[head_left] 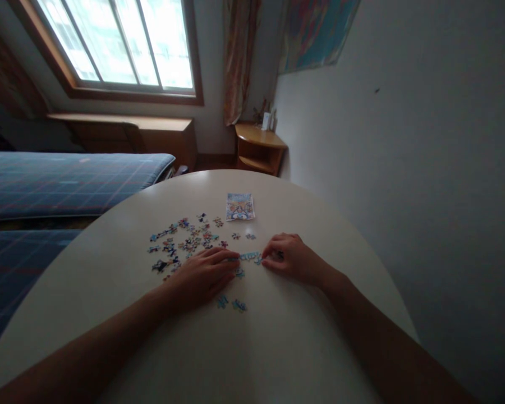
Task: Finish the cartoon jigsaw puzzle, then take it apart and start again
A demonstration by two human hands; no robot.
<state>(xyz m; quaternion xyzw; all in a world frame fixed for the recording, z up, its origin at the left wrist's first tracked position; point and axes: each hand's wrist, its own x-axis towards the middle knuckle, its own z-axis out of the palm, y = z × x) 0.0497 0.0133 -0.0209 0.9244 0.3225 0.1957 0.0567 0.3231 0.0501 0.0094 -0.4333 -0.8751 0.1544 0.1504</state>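
A short row of joined light-blue jigsaw puzzle pieces [248, 256] lies between my hands. My left hand [208, 270] rests low over the table, its fingers stretched out and their tips at the row's left end, which they partly hide. My right hand [287, 257] is curled, thumb and forefinger closed on a light-blue puzzle piece [258, 260] at the row's right end. Under my left fingertips sits another blue piece [239, 273]. Nearer to me are two loose pieces, one on the left [223, 302] and one on the right [239, 306].
Many loose puzzle pieces [191, 244] spread left of centre on the round white table [303, 348]. Beyond the row are two single pieces and a printed picture sheet [240, 207]. A plaid-covered bed [67, 182] stands at left, a white wall [425, 140] at right, a corner shelf [258, 136] behind.
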